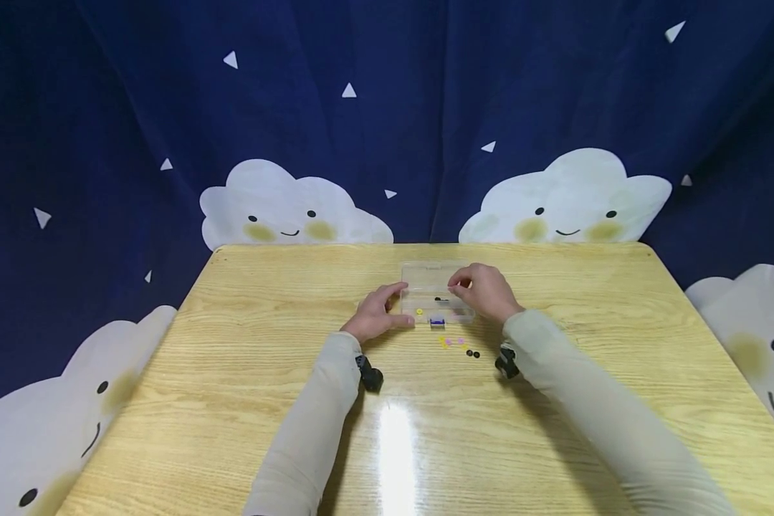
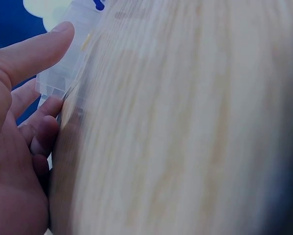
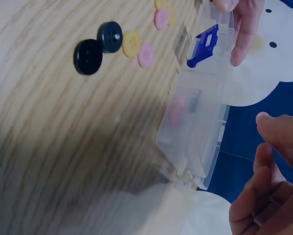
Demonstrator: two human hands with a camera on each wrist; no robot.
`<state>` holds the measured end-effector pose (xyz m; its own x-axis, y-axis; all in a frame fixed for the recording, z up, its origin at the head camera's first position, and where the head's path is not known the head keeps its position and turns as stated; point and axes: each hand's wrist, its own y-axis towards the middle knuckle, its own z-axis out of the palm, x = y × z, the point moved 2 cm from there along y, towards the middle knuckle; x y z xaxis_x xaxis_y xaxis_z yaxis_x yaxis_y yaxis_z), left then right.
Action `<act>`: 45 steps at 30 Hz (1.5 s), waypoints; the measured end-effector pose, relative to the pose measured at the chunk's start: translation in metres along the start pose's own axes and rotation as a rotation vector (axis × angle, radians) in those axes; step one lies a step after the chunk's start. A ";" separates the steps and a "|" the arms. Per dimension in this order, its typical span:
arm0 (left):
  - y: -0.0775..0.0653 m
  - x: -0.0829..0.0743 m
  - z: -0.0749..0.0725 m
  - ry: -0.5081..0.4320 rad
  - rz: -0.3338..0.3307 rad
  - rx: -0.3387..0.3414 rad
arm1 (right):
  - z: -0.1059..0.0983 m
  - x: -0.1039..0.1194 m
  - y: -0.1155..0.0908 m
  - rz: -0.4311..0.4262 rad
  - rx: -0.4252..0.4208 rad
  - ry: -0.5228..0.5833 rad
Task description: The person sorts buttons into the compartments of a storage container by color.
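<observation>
A clear plastic box [image 1: 426, 315] lies on the table with its lid [image 1: 419, 272] raised at the back and a blue latch [image 3: 205, 46] at its front. Inside are black buttons [image 1: 437, 299], a yellow button [image 1: 419, 312] and a pink button [image 3: 177, 110]. My left hand [image 1: 377, 312] grips the box's left end, thumb by the front corner, fingers toward the back. Over the box's right part hovers my right hand [image 1: 484, 290], its fingers loosely bent. In the right wrist view a gap shows between thumb and fingertips, with nothing seen in it.
In front of the box, loose buttons lie on the wooden table [image 1: 264, 373]: black [image 3: 88, 57], yellow [image 3: 131, 43] and pink [image 3: 146, 55] ones. A dark blue curtain [image 1: 400, 129] with white clouds hangs behind the table's far edge.
</observation>
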<state>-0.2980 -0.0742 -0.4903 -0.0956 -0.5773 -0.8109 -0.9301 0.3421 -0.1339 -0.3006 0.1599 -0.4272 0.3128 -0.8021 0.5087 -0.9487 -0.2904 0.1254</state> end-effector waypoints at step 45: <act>0.001 0.001 0.000 0.001 -0.010 0.002 | 0.008 -0.008 -0.013 -0.026 0.098 -0.048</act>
<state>-0.2990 -0.0749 -0.4909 -0.0865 -0.5816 -0.8089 -0.9303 0.3377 -0.1433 -0.2908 0.1654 -0.4400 0.3412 -0.8169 0.4651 -0.9318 -0.3592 0.0527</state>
